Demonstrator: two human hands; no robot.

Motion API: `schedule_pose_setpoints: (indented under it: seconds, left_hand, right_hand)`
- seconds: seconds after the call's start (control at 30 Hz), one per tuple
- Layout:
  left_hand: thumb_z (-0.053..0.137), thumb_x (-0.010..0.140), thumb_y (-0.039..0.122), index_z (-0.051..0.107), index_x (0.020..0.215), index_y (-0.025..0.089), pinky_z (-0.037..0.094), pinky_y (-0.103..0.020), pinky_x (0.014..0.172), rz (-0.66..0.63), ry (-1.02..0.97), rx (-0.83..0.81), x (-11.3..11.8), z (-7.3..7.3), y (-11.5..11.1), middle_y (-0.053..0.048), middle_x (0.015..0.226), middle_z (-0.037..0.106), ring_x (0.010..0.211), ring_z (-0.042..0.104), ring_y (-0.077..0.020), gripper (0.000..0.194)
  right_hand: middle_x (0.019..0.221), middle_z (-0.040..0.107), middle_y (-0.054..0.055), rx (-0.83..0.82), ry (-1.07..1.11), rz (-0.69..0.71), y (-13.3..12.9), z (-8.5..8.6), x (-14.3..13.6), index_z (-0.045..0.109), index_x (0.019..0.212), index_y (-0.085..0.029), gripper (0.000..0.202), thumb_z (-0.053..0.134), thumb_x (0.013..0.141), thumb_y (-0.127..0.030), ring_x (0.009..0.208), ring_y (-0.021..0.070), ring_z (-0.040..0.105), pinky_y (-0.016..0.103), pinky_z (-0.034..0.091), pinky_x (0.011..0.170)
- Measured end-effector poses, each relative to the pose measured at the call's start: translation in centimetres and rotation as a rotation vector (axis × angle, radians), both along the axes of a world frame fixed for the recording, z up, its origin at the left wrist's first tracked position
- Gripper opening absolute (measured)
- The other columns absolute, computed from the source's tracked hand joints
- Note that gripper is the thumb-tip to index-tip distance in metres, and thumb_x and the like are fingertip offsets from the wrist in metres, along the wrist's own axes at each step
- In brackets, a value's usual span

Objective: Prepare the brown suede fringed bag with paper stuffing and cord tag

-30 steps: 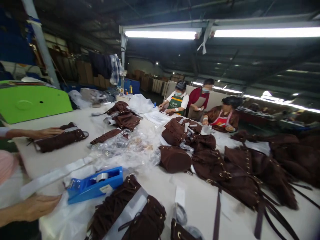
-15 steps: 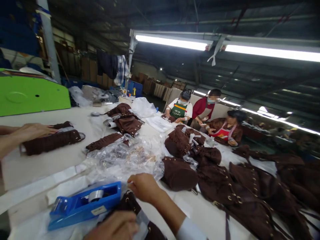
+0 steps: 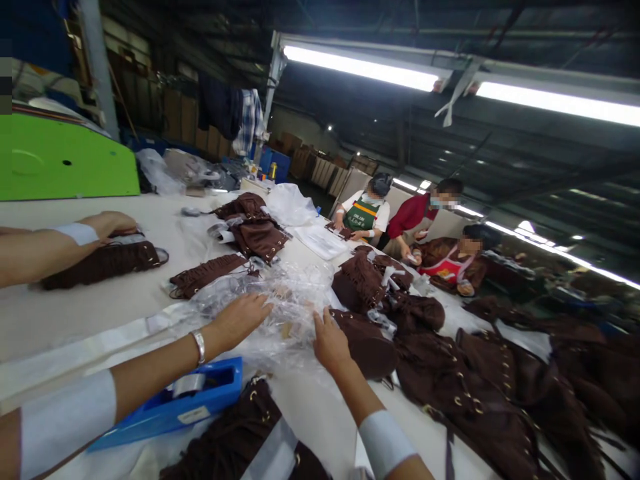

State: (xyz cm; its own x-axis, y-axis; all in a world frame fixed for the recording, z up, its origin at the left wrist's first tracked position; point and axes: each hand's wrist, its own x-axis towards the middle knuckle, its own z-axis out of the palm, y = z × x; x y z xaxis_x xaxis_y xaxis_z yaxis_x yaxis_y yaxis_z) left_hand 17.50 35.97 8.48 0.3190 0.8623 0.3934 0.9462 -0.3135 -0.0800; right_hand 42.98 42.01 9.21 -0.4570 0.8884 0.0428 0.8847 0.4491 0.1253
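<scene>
Nearest, a fringed bag (image 3: pixel 227 433) with a pale band (image 3: pixel 270 455) across it lay on the table (image 3: pixel 306 397), neither hand on it; half a second earlier both hands had been close over it. The blue tape dispenser (image 3: pixel 213 398) sat to its left, partly hidden by the left forearm. Just beyond, both hands had come forward to the heap of clear plastic (image 3: pixel 295 327), which lay mid-table between them, so the work appeared to have passed from bag to plastic. The left hand (image 3: pixel 243 321) reached over the heap's near left side, fingers stretched and slightly curved; whether the tips pinched any film could not be told. The right hand (image 3: pixel 331 341) was at the opposite side, fingers apart, with no hold on anything visible, just beside a brown bag (image 3: pixel 369 348). Off to the left, another person's hand (image 3: pixel 113 224) rested at a brown bundle (image 3: pixel 105 262). Farthest, three co-workers (image 3: pixel 365 215) were gathered by the table's far side
</scene>
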Motion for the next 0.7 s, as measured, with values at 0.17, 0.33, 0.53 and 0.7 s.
schedule_pose_setpoints:
  seconds: [0.17,0.33,0.53,0.7]
  left_hand:
    - [0.043,0.091,0.002,0.055,0.129,0.011,0.055,-0.04,0.087,0.045,-0.056,-0.013,1.0,0.7,1.2,-0.015,0.11,0.066,0.102,0.064,-0.0262,0.042]
    - [0.039,0.092,0.004,0.044,0.141,0.012,0.044,-0.044,0.103,0.026,-0.072,-0.015,1.4,0.9,2.7,-0.016,0.137,0.056,0.124,0.052,-0.0285,0.05]
    - [0.072,0.077,0.016,0.031,0.152,0.017,0.022,-0.059,0.118,0.01,-0.059,-0.12,1.8,-1.8,3.4,-0.019,0.161,0.027,0.145,0.03,-0.0373,0.085]
    - [0.078,0.064,0.008,0.036,0.15,0.016,0.024,-0.063,0.116,0.043,-0.102,-0.227,0.7,-5.2,4.1,-0.023,0.159,0.03,0.144,0.031,-0.0414,0.096]
  right_hand:
    - [0.152,0.039,0.025,0.18,0.098,0.092,-2.1,1.1,-1.6,0.039,0.145,-0.009,0.053,0.048,0.093,-0.014,0.13,0.0314,0.049,0.042,0.047,0.1]
    - [0.117,0.065,0.011,-0.087,0.235,0.445,-2.8,0.2,-4.3,0.061,0.116,-0.02,0.029,0.043,0.095,-0.013,0.107,0.0235,0.059,0.036,0.047,0.092]
    - [0.095,0.07,0.014,-0.215,0.471,0.241,-0.1,-2.3,-5.0,0.069,0.089,-0.016,0.016,0.057,0.082,-0.008,0.098,0.0264,0.061,0.039,0.048,0.087]
    - [0.097,0.072,0.006,-0.31,0.948,0.09,0.0,0.1,-3.3,0.069,0.096,-0.022,0.021,0.055,0.09,-0.036,0.091,0.0196,0.064,0.033,0.05,0.082]
